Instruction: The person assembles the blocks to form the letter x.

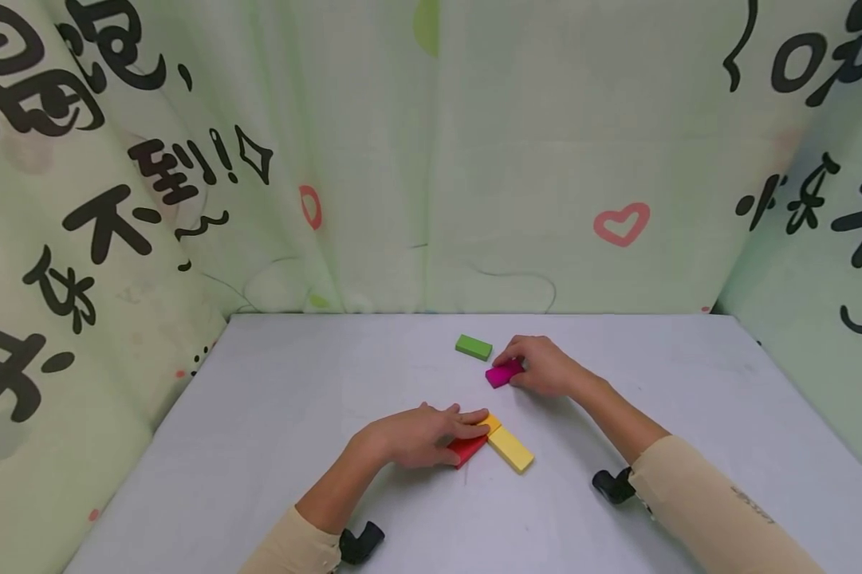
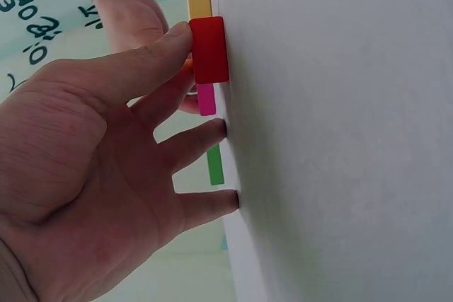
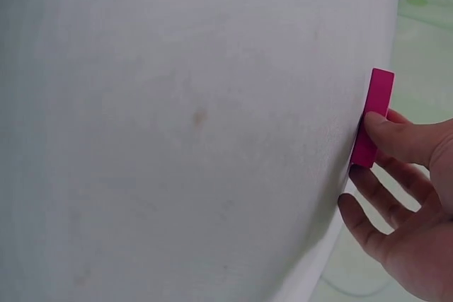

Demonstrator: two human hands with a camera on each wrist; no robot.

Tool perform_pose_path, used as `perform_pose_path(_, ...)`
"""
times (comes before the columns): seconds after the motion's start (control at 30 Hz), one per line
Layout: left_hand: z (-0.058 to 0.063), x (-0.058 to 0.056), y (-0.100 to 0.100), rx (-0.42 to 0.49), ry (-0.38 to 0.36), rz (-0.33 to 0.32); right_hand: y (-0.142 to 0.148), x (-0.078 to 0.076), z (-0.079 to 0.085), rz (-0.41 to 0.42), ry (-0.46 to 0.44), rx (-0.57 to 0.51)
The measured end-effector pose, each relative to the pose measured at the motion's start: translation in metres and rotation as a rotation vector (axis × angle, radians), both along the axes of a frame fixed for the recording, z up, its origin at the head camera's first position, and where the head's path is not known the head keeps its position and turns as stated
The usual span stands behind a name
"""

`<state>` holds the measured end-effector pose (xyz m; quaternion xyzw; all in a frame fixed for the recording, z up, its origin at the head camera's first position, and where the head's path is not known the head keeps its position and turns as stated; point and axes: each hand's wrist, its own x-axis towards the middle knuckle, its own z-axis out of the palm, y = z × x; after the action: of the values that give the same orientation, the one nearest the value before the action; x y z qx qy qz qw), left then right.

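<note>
My right hand [image 1: 545,368] pinches a magenta block [image 1: 498,376] between thumb and fingers, close over the white table. One end of this long block [image 3: 383,84] sticks out past the thumb in the right wrist view. My left hand [image 1: 425,434], fingers spread and fairly straight, rests over a red block [image 1: 470,450] and an orange block [image 1: 492,422]. In the left wrist view its thumb touches the upper edge of the red block [image 2: 210,51], while other fingertips reach the tabletop. A yellow block [image 1: 511,450] lies end to end with the orange one, beside the red block.
A green block [image 1: 474,347] lies on the white table [image 1: 316,375], just left of my right hand and farther back. Pale green curtains [image 1: 517,159] with black writing enclose the table's back and sides. Black wrist cameras hang beneath both sleeves.
</note>
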<state>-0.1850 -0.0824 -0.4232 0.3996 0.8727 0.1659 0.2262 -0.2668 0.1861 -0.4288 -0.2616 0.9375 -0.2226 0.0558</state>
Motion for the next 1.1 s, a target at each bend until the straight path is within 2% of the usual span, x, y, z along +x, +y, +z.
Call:
perform_pose_path(0.67, -0.0008, -0.0005, 0.0011, -0.008, -0.007, 0.014, -0.0028, 0.0007, 0.0024, 0.002, 0.004, -0.006)
perform_pose_path(1.1, -0.0009, -0.0004, 0.0025, -0.014, -0.009, 0.020, -0.0030, 0.0063, 0.0062, 0.026, 0.021, -0.012)
